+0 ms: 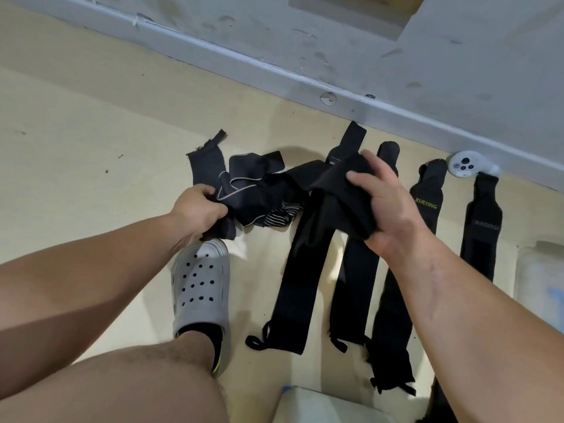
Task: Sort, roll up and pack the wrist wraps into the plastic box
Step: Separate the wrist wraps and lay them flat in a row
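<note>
Several black wrist wraps lie on the beige floor. Three long ones (293, 294) stretch side by side in the middle, loops toward me. Two shorter ones, one lettered XUEYING (427, 203), lie at the right. A tangled pile of dark wraps (256, 190) with grey piping and stripes sits at the left. My left hand (198, 209) grips the pile's left end. My right hand (384, 203) holds a folded black wrap (338, 184) above the long ones. A translucent plastic box (540, 276) shows at the right edge.
A grey wall with a skirting ledge (305, 74) runs behind the wraps. A white handheld controller (464, 164) lies by the wall at the right. My foot in a grey perforated clog (201, 288) stands below the pile. A pale box corner (323, 404) is at the bottom.
</note>
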